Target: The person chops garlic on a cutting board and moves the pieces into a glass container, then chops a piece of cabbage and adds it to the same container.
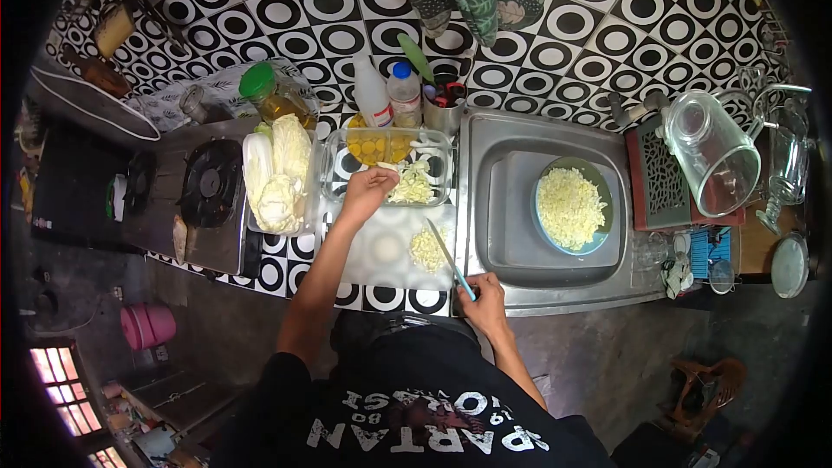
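Note:
My left hand [373, 189] is at the near left part of a clear rectangular container [328, 175] holding pale cut vegetable pieces [412, 184]. Its fingers are pressed together at the pieces; what they hold is too small to name. My right hand [484, 302] is closed round the light blue handle of a knife [440, 244]. The blade points up and left, beside a pile of finely chopped vegetable [426, 250] on the white cutting board [373, 247]. In the sink, a round bowl [540, 227] holds a heap of chopped pale vegetable [570, 208].
Whole cabbages [279, 175] lie in a tray left of the board, beside the stove [195, 208]. Bottles [373, 95] and a utensil cup [443, 108] stand behind the container. The steel sink [472, 208] is at right, with a large glass jar [715, 156] beyond.

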Tool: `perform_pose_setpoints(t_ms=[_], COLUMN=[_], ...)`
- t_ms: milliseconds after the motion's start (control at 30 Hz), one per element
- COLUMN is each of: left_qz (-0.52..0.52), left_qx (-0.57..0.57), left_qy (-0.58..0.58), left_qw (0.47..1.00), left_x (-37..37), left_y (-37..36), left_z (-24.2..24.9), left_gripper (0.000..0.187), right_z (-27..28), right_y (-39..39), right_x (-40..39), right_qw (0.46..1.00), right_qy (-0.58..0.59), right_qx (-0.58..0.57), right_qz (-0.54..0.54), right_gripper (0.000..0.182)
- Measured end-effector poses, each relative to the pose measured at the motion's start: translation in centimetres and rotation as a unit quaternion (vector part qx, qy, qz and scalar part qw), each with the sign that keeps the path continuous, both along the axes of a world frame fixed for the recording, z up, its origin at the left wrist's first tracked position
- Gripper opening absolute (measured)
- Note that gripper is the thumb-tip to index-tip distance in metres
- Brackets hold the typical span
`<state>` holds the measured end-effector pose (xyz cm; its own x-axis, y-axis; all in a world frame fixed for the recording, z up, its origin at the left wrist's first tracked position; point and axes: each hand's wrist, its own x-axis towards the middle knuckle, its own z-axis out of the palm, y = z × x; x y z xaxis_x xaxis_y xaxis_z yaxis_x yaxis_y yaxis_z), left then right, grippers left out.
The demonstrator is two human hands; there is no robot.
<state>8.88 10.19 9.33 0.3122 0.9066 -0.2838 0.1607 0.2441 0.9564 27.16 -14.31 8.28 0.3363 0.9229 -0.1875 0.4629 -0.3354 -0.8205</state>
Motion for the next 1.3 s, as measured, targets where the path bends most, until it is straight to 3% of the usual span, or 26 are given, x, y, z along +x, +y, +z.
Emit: perform_pose_setpoints(t_ms=[133,267,333,467,600,700,800,833,867,933,1133,1300], left_qz=[-0.017,-0.050,-0.053,-0.069,-0.102,-0.135,-0.126,-0.132,-0.136,-0.148,-0.170,-0.181], left_qx=[0.046,0.006,0.030,-0.007,0.001,-0.062,-0.109,-0.039,-0.041,0.077,0.158,0.222], left_qy=[0.017,-0.009,-0.033,0.047,0.089,-0.044,-0.023,0.045,0.043,0.217,0.247,0.312], left_qw=[0.999,0.999,0.998,0.996,0.991,0.988,0.986,0.989,0.989,0.962,0.941,0.906], left_x=[-1.6,-3.2,-4.1,-6.4,-6.7,-7.2,-8.5,-9.3,-10.2,-11.4,-12.3,-12.1], left_y=[-1.0,-3.6,-5.0,-8.0,-8.9,-9.1,-9.1,-9.0,-9.3,-9.6,-9.8,-9.8], left_z=[-1.8,-1.2,-3.4,-6.5,-3.8,-2.4,-4.3,-5.8,-7.3,-7.9,-6.9,-5.8], left_gripper=[0.013,0.015,0.015,0.013,0.018,0.021,0.021,0.022,0.022,0.025,0.022,0.021], right_z=[-0.3,-0.7,-0.9,0.0,1.3,1.5,0.6,0.6,0.5,-0.4,-0.5,-2.2], right_y=[-0.5,-1.1,-1.2,-1.3,-1.1,-1.2,-1.8,-1.9,-2.0,-2.4,-2.9,-2.1], right_x=[-1.3,-2.8,-3.9,-6.8,-9.3,-10.9,-12.3,-12.8,-13.3,-14.1,-15.9,-16.1], right_qw=[1.000,0.998,0.992,0.994,0.987,0.977,0.969,0.966,0.963,0.959,0.986,0.993], right_qy=[-0.006,-0.046,0.073,0.055,0.107,0.135,0.149,0.162,0.175,0.185,-0.003,-0.048], right_qx=[-0.002,0.041,-0.050,-0.048,-0.020,-0.003,0.007,-0.002,-0.010,-0.028,-0.120,-0.040], right_qz=[-0.008,-0.026,-0.090,-0.085,-0.119,-0.166,-0.199,-0.203,-0.206,-0.212,-0.118,-0.096], right_gripper=[0.017,0.019,0.023,0.025,0.024,0.025,0.027,0.027,0.027,0.029,0.028,0.026])
